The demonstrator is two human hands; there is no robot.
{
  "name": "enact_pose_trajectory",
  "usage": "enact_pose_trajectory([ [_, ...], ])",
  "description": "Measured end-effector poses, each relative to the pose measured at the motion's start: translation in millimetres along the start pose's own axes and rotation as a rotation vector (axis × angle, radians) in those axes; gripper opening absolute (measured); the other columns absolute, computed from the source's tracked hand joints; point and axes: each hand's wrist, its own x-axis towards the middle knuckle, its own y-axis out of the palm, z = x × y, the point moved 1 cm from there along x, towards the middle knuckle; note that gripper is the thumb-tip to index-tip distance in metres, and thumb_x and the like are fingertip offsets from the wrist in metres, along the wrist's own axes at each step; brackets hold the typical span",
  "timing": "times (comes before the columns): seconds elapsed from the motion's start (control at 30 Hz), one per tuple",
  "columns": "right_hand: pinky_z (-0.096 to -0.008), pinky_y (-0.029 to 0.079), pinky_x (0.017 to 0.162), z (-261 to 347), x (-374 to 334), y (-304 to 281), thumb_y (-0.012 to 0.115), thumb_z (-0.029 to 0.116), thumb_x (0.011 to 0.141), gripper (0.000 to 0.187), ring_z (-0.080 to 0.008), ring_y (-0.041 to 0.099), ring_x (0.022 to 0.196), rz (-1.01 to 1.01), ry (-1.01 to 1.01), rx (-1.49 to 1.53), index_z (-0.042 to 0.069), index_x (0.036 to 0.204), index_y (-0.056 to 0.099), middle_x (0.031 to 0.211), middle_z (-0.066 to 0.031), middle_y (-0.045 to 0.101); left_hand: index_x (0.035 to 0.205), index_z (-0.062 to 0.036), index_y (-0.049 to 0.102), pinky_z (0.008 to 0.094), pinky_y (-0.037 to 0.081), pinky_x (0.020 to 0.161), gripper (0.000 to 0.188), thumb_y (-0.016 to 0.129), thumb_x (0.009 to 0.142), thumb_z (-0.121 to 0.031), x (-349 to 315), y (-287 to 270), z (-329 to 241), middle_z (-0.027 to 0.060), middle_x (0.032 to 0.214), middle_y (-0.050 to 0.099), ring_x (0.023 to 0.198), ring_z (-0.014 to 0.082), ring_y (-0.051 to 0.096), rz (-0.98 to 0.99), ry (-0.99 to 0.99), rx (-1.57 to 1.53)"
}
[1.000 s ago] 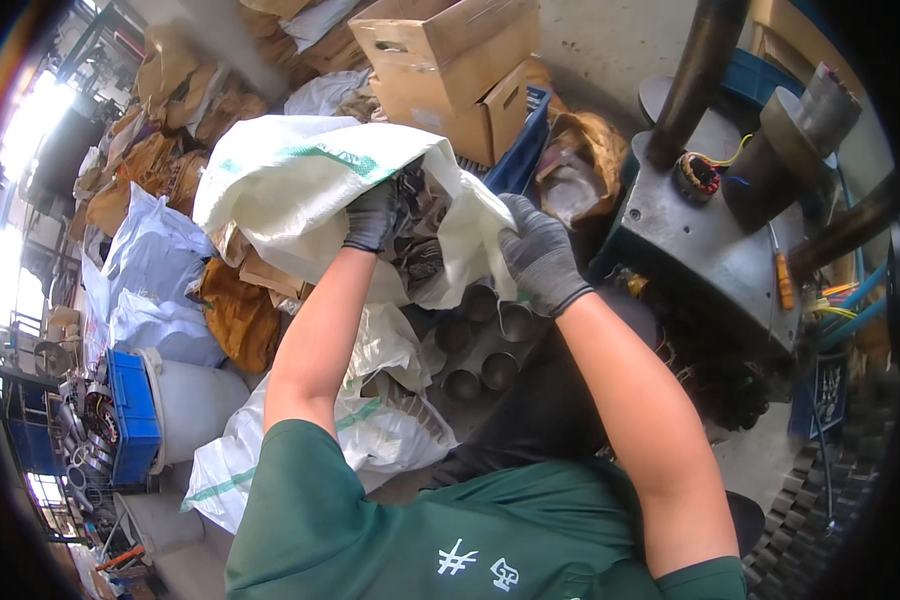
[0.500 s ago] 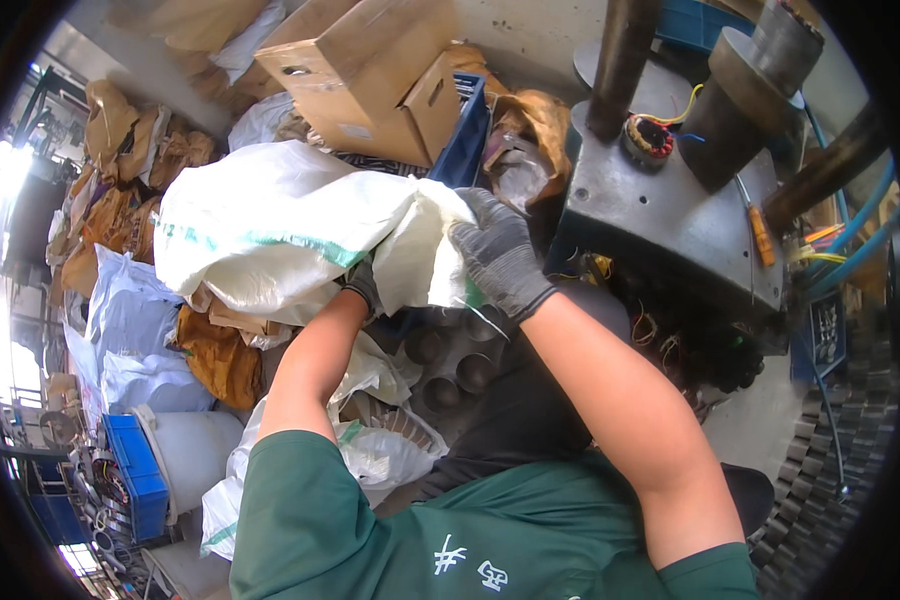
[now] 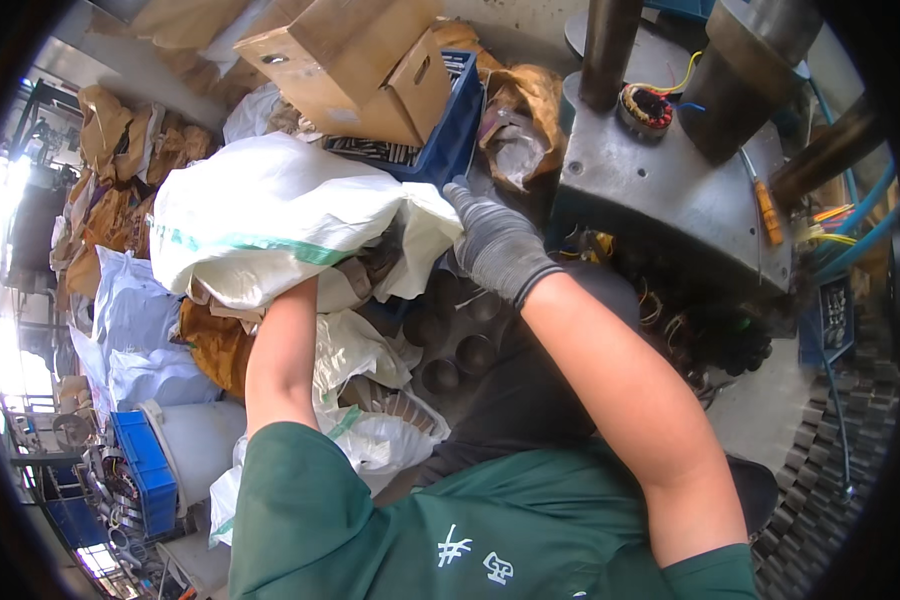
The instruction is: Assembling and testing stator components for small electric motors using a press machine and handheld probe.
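Note:
A white woven sack [image 3: 270, 205] with a green stripe lies bulging in front of me, its mouth toward my right hand. My right hand [image 3: 498, 243], in a grey knit glove, pinches the edge of that mouth and holds it out to the right. My left forearm [image 3: 282, 355] goes up under the sack's near side; the hand itself is hidden by the fabric, so its fingers do not show. Inside the raised mouth a dark shape [image 3: 382, 252] shows, too shaded to name.
Beyond the sack, a cardboard box [image 3: 345, 75] rests on a blue crate [image 3: 445, 160] of metal parts. At right stands a steel machine block [image 3: 660, 195] with thick posts, a wound coil [image 3: 645, 110] and a screwdriver [image 3: 767, 212]. Crumpled paper and bags [image 3: 135, 310] pile up left.
My left hand has gone from the sack's mouth to out of sight under the fabric, its forearm shifting left. The mouth gapes wider, and my right hand keeps its hold on the edge.

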Motion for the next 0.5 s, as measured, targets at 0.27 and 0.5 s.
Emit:
enact_pose_trajectory([
  [0.27, -0.0470, 0.057, 0.104, -22, 2, 2, 0.084, 0.028, 0.085, 0.068, -0.0357, 0.074, 0.116, -0.203, -0.061, 0.096, 0.005, 0.146, 0.064, 0.128, -0.0204, 0.074, 0.147, -0.0100, 0.061, 0.0504, 0.052, 0.111, 0.058, 0.077, 0.093, -0.023, -253, 32, -29, 0.0188, 0.151, 0.059, 0.134, 0.0411, 0.059, 0.086, 0.125, -0.162],
  [0.5, -0.0357, 0.061, 0.092, -15, -40, -22, 0.080, 0.009, 0.092, 0.051, -0.0229, 0.077, 0.102, -0.431, -0.245, 0.599, 0.000, 0.140, 0.065, 0.115, -0.0134, 0.078, 0.155, -0.0219, 0.058, 0.0540, 0.046, 0.116, 0.073, 0.080, 0.087, -0.038, -379, 73, -81, 0.0152, 0.159, 0.055, 0.144, 0.0432, 0.052, 0.729, 0.137, 0.404],
])
